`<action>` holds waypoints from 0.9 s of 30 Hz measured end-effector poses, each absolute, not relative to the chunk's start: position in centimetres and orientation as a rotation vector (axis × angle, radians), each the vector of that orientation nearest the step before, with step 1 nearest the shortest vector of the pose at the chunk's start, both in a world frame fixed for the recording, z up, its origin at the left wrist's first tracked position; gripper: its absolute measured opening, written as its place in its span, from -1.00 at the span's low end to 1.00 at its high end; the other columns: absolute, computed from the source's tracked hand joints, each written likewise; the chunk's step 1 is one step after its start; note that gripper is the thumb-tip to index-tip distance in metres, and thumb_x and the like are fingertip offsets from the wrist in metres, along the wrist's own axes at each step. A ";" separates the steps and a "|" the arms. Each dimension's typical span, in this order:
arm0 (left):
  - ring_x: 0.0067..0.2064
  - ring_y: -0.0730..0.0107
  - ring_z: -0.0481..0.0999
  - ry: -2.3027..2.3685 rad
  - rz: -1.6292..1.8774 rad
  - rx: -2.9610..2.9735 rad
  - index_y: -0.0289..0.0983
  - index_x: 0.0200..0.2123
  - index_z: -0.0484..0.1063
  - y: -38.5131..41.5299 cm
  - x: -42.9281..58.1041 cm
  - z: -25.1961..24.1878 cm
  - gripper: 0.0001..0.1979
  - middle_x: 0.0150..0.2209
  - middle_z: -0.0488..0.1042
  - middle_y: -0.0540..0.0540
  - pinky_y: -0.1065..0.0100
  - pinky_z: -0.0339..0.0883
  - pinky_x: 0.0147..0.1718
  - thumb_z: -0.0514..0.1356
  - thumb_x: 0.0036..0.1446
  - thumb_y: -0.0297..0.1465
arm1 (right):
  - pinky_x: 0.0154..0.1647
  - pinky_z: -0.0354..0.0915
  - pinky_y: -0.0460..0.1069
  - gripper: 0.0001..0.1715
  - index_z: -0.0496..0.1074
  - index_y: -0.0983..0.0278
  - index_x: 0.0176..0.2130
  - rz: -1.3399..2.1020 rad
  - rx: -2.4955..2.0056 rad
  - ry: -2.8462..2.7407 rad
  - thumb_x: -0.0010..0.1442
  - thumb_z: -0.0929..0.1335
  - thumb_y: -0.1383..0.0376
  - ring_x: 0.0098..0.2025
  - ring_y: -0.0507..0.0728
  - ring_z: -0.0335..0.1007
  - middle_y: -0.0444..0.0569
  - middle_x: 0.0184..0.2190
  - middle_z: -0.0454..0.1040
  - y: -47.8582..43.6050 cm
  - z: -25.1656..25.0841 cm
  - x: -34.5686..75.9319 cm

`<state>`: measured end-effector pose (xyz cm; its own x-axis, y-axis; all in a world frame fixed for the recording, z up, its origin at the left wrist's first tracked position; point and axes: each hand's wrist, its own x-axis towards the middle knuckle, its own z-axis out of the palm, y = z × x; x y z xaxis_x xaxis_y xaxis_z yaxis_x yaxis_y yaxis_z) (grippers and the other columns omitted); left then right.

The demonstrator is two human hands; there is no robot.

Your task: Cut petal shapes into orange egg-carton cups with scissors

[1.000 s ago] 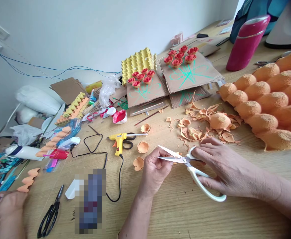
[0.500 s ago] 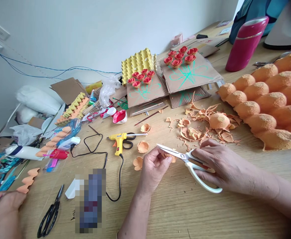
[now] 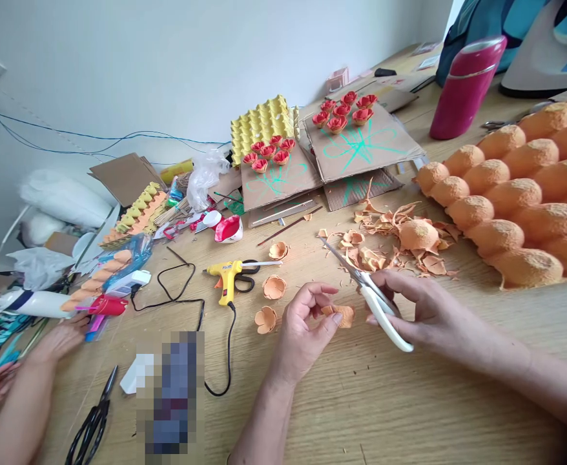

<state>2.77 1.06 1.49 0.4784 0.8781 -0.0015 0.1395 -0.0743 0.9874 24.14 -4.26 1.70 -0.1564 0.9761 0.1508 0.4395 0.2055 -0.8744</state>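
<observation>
In the head view, the left hand is pinching a small orange egg-carton piece between thumb and fingertips, holding it just above the wooden table. The right hand is gripping the white-handled scissors, fingers closed through the handle loops; the blades are lying together and pointing up and away to the left, clear of the piece, with their handles just beside it.

Behind the blades, a heap of orange trimmings is lying around one cut-off carton cup. To the right, a large orange egg tray is sitting upside down, domes up. Three little orange paper flowers are resting near the left hand, beside a yellow glue gun whose black cord is looping across the table toward a blurred-out patch.

Farther back, two cardboard sheets marked with green lines are carrying red carton flowers, and a yellow egg tray is leaning by the wall. A magenta flask is standing upright at the far right.

At the left edge, another person's hand is reaching toward a red-and-pink tool, with part of a second hand showing at the frame's edge; black scissors are lying nearby on the table.
</observation>
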 end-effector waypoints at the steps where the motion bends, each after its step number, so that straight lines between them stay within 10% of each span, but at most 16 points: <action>1: -0.26 0.40 0.39 0.925 0.770 1.621 -0.20 -0.07 0.44 0.9 2.8 1.5 -0.72 -0.36 0.40 0.01 0.35 0.25 -0.18 0.27 0.12 -0.45 | -0.34 0.25 -0.04 -0.93 0.35 0.21 -0.33 0.913 -1.305 -1.692 0.22 0.35 0.30 -0.36 0.09 0.30 -0.12 -0.41 0.42 -4.3 1.8 24.0; 20: -0.29 0.40 0.40 0.794 0.739 1.345 -0.25 -0.14 0.37 -0.4 4.1 0.7 -0.78 -0.33 0.43 -0.05 0.40 0.28 -0.29 0.25 0.22 -0.28 | -0.22 0.33 0.01 -0.90 0.33 0.21 -0.22 1.136 -1.279 -1.612 0.23 0.37 0.30 -0.27 0.11 0.35 -0.10 -0.32 0.46 -4.6 1.3 23.2; 27: -0.10 0.32 0.43 0.640 0.695 1.143 -0.16 0.12 0.30 -0.5 4.6 0.9 -0.40 -0.12 0.41 -0.09 0.30 0.33 -0.07 0.41 0.03 -0.30 | -0.22 0.33 -0.01 -0.78 0.33 0.21 -0.25 1.111 -1.206 -1.450 0.22 0.42 0.16 -0.27 0.10 0.35 -0.12 -0.33 0.42 -4.4 1.2 22.8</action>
